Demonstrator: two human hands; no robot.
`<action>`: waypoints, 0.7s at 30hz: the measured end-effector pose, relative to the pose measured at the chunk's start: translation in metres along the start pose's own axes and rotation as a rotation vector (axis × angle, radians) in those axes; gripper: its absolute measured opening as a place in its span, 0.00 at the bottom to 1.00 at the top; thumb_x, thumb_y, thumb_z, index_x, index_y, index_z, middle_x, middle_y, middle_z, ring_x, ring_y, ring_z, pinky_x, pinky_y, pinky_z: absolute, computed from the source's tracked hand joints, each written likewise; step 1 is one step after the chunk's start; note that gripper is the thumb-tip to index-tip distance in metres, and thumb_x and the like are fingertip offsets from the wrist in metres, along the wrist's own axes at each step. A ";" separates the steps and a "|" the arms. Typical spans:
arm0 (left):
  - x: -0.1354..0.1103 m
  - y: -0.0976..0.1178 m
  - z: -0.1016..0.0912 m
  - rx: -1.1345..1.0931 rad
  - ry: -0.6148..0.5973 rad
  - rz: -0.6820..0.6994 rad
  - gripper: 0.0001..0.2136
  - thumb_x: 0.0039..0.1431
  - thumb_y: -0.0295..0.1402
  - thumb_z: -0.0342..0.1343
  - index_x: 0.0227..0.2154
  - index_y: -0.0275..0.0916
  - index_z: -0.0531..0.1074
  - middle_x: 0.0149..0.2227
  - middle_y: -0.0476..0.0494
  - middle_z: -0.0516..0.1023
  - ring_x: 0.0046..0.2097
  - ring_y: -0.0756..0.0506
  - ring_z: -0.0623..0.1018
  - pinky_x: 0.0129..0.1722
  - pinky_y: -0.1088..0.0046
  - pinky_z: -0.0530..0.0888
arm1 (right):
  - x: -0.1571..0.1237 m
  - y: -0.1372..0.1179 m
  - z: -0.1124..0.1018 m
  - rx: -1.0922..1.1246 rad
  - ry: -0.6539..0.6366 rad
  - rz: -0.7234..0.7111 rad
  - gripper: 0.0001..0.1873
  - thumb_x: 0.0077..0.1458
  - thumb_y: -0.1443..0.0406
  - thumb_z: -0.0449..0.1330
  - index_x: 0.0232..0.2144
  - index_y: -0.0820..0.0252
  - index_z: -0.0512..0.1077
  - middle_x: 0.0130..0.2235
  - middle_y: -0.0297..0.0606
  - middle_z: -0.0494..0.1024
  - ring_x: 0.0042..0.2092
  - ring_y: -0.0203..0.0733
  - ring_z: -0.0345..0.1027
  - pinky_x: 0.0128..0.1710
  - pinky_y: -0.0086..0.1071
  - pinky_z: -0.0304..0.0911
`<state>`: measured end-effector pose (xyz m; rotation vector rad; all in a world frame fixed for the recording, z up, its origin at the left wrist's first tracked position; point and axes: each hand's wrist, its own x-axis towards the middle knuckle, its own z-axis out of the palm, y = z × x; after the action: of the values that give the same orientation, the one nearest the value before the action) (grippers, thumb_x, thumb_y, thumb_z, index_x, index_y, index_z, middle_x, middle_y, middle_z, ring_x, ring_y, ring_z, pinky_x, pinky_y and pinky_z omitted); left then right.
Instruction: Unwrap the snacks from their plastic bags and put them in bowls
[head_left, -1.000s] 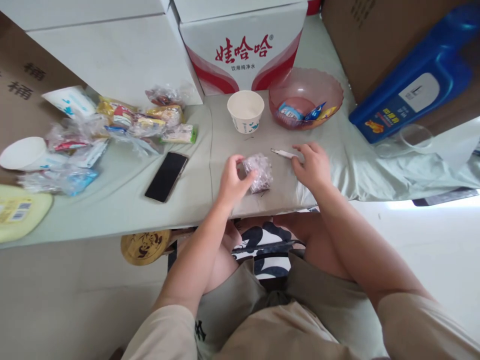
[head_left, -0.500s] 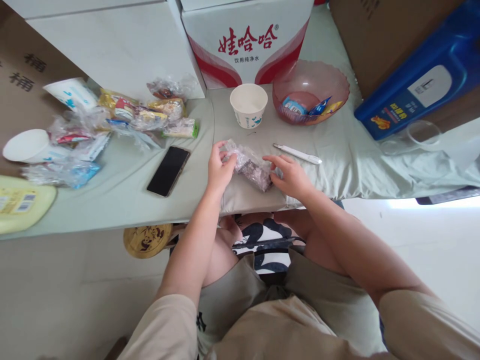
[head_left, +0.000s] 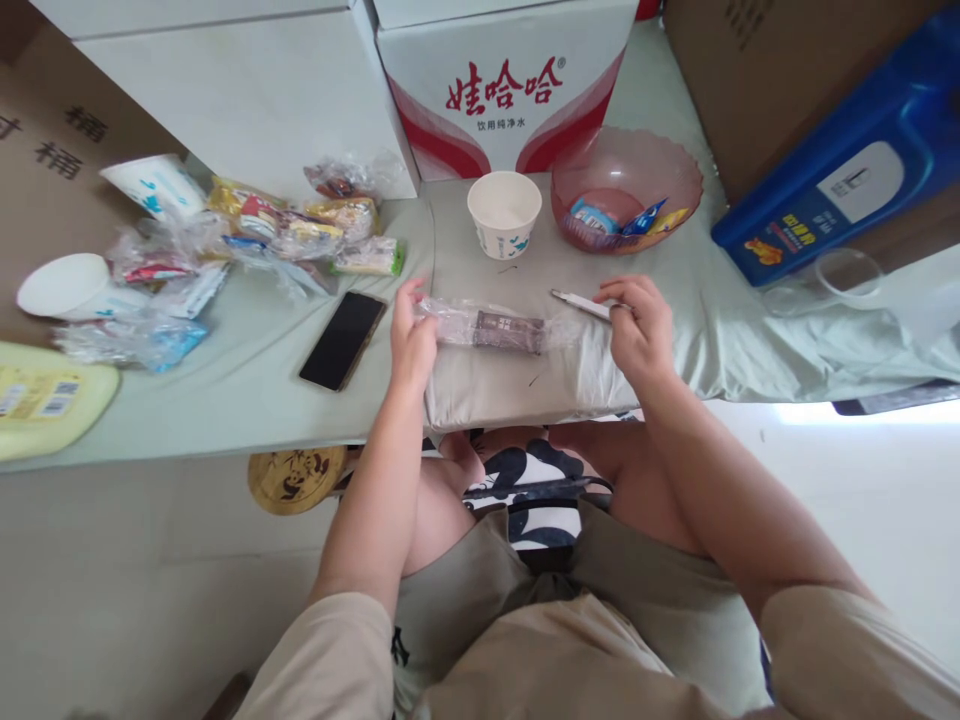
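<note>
My left hand (head_left: pixel 412 335) pinches the left end of a clear plastic snack wrapper (head_left: pixel 491 327) with a dark label. The wrapper lies stretched out flat on the pale green cloth (head_left: pixel 517 385) near the table's front edge. My right hand (head_left: pixel 639 328) has its fingers curled at the wrapper's right end and over a thin white pen-like tool (head_left: pixel 581 304). A white paper cup (head_left: pixel 504 213) stands just behind the wrapper. To the cup's right, a pink plastic bowl (head_left: pixel 626 178) holds a few small packets.
A black phone (head_left: pixel 343 339) lies left of my left hand. Several wrapped snacks (head_left: pixel 285 235) are piled at the back left, with another paper cup (head_left: pixel 64 287) and a yellow lid (head_left: pixel 45 398). A red-and-white carton (head_left: pixel 502 85) and a blue jug (head_left: pixel 840 170) stand behind.
The wrapper was a crumpled bundle under my left hand. Both hands took its ends and pulled it out flat and long. My right hand moved right, over the white tool.
</note>
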<state>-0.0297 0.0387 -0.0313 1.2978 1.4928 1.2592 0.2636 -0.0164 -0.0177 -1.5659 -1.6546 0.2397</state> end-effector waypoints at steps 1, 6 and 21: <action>0.001 0.000 -0.001 0.019 -0.011 0.052 0.20 0.53 0.32 0.60 0.50 0.47 0.73 0.54 0.43 0.73 0.57 0.38 0.75 0.57 0.58 0.74 | -0.003 -0.005 0.003 0.009 -0.048 -0.040 0.17 0.61 0.64 0.49 0.45 0.55 0.76 0.48 0.45 0.78 0.51 0.52 0.71 0.54 0.48 0.65; 0.000 0.003 0.001 0.262 -0.123 0.175 0.11 0.45 0.30 0.67 0.34 0.41 0.78 0.55 0.39 0.71 0.62 0.36 0.70 0.68 0.56 0.61 | -0.013 -0.024 0.020 -0.142 -0.305 -0.193 0.20 0.58 0.59 0.58 0.52 0.58 0.74 0.42 0.46 0.79 0.48 0.55 0.70 0.53 0.50 0.63; -0.046 0.047 -0.039 0.408 -0.261 0.370 0.03 0.51 0.30 0.56 0.25 0.42 0.69 0.29 0.47 0.80 0.37 0.45 0.79 0.45 0.66 0.75 | -0.026 -0.052 -0.016 -0.081 -0.346 -0.402 0.13 0.56 0.68 0.53 0.38 0.56 0.76 0.34 0.36 0.83 0.39 0.44 0.76 0.44 0.39 0.63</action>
<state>-0.0485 -0.0141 0.0203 1.9982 1.4038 0.9772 0.2320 -0.0567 0.0147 -1.2606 -2.2322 0.2423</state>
